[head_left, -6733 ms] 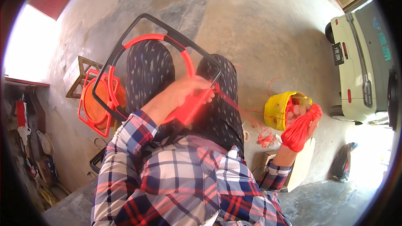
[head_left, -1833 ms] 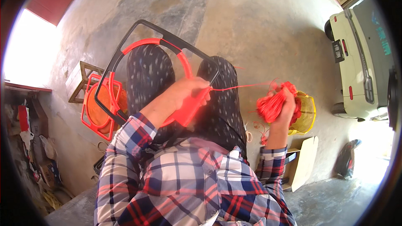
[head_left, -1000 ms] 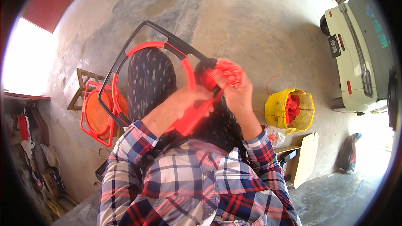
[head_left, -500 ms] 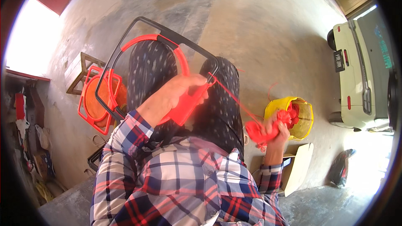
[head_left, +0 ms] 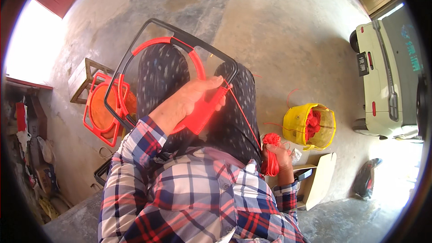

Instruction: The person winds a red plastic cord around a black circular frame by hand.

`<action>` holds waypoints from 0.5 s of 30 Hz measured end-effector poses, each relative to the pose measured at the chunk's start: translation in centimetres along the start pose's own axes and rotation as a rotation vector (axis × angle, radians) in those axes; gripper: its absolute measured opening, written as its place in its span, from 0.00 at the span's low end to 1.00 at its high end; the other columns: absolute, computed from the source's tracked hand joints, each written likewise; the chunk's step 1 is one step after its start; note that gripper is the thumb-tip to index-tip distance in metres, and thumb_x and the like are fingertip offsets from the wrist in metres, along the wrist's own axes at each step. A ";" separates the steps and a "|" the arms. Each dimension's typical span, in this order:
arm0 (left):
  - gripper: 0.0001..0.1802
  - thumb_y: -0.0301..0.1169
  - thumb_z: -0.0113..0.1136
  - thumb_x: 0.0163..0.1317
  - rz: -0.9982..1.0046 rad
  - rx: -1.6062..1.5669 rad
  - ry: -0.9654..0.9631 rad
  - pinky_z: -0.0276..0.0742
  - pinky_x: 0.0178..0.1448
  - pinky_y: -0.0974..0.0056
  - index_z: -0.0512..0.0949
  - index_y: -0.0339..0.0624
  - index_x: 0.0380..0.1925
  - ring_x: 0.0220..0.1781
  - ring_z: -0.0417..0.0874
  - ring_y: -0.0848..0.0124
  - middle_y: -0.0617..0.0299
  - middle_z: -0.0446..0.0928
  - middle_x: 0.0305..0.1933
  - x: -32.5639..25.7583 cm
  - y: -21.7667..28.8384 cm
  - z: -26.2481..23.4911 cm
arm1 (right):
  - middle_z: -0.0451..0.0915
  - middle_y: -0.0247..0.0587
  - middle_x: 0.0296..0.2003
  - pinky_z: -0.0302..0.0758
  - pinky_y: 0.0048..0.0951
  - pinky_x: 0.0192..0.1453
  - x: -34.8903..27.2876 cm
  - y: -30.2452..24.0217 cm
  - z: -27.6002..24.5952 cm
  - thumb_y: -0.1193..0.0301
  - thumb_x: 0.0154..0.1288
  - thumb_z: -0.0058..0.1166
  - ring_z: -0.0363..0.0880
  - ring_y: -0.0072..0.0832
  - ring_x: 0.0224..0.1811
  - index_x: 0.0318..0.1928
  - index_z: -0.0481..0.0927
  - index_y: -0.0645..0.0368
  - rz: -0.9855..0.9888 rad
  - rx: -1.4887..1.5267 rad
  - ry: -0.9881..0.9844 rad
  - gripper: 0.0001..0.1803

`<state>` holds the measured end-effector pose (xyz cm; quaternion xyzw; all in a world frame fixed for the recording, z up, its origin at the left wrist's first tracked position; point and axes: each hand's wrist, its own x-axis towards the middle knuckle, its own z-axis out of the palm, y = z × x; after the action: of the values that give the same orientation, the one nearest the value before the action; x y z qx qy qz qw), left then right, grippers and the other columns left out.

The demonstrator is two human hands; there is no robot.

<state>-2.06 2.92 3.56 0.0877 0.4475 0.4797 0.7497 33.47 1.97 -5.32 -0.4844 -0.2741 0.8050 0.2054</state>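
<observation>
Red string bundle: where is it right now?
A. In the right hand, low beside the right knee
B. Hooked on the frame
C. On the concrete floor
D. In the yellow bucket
A: the right hand grips the red string bundle beside the knee, with one taut strand running up to the frame that the left hand holds.
</observation>
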 end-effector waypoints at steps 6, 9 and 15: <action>0.12 0.37 0.61 0.61 0.045 0.132 -0.022 0.74 0.31 0.61 0.74 0.42 0.27 0.24 0.79 0.62 0.52 0.79 0.25 1.2 0.2 0.0 | 0.71 0.32 0.20 0.70 0.31 0.23 3.5 0.6 -3.3 0.68 0.64 0.52 0.70 0.27 0.18 0.36 0.72 0.54 -0.030 0.416 0.040 0.05; 0.11 0.36 0.60 0.60 0.080 0.206 -0.022 0.73 0.31 0.61 0.75 0.41 0.26 0.25 0.80 0.63 0.52 0.79 0.25 1.4 0.0 0.7 | 0.77 0.38 0.28 0.78 0.39 0.33 4.1 -1.2 -2.7 0.66 0.62 0.52 0.77 0.34 0.26 0.41 0.72 0.56 -0.157 0.540 0.085 0.09; 0.17 0.34 0.58 0.61 0.078 0.158 -0.023 0.79 0.37 0.61 0.73 0.39 0.48 0.35 0.82 0.61 0.50 0.80 0.42 -0.1 -0.8 0.1 | 0.79 0.44 0.48 0.76 0.36 0.55 3.8 -9.7 7.9 0.70 0.62 0.57 0.80 0.35 0.49 0.57 0.71 0.62 -0.289 0.275 -0.358 0.23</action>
<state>-1.44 2.50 3.23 0.1694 0.4715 0.4708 0.7262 25.35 9.72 1.35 -0.2577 -0.2603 0.8699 0.3304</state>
